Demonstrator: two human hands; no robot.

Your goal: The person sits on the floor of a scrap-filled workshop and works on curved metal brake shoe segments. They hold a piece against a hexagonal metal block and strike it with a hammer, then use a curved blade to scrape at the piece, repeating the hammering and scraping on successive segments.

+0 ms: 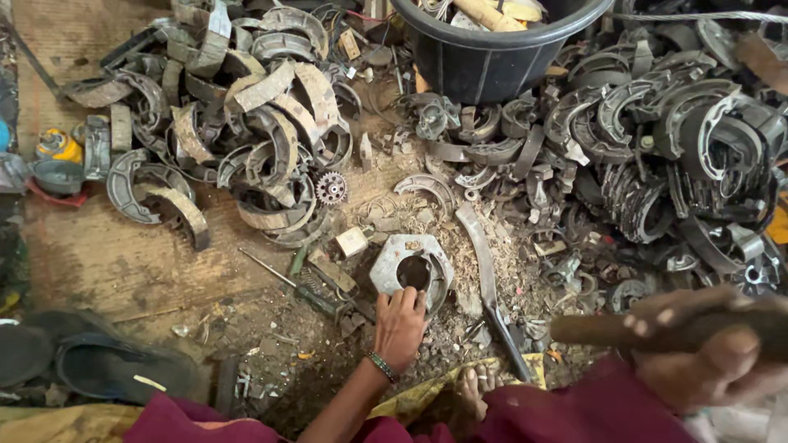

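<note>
So the left hand [400, 328] was down on the floor, fingers stretched forward and lying close together, tips touching the near edge of a flat grey hexagonal metal plate with a round hole in the middle [392, 261]. The plate sat just beyond the fingertips, flat on the dirty wooden floor [107, 262], and a curved brake shoe seemed to be tucked under its right side, though I couldn't tell exactly how it sat. Nothing was really pinched as far as I could see, more like pressing down on the rim.

The right hand [722, 361] was raised close to the camera and blurry, fingers wrapped tight around a brown wooden handle [599, 330] that stuck out to the left. Whatever was on the end of it was out of view.

Just right of the plate lay a long flat metal file with a dark grip [486, 279]. A green-handled screwdriver [308, 294] lay to the left. Piles of worn grey brake shoes [263, 107] sat farther back on both sides, plus a black plastic tub [484, 49] up top.
</note>
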